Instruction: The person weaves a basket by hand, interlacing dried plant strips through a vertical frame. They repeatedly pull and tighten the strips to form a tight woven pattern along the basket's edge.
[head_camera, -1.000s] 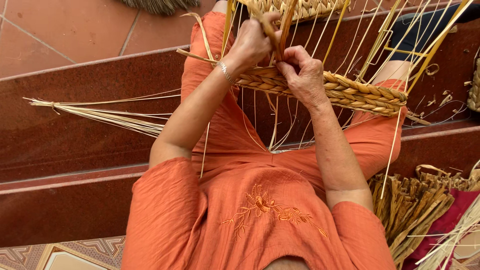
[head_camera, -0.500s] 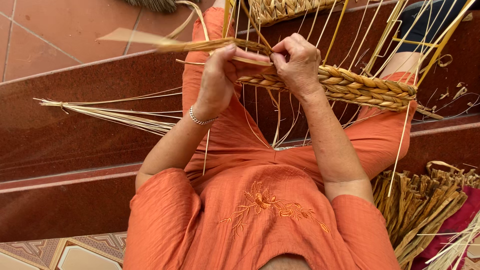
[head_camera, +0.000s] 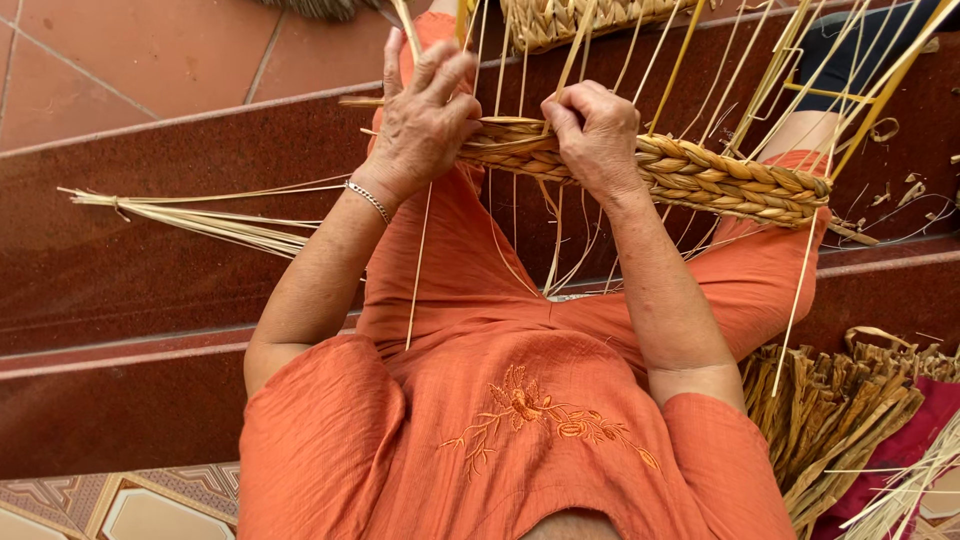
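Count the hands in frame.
2. Left hand at the left end of the woven band, fingers spread over the strands; right hand gripping the band's middle. No other hands visible.
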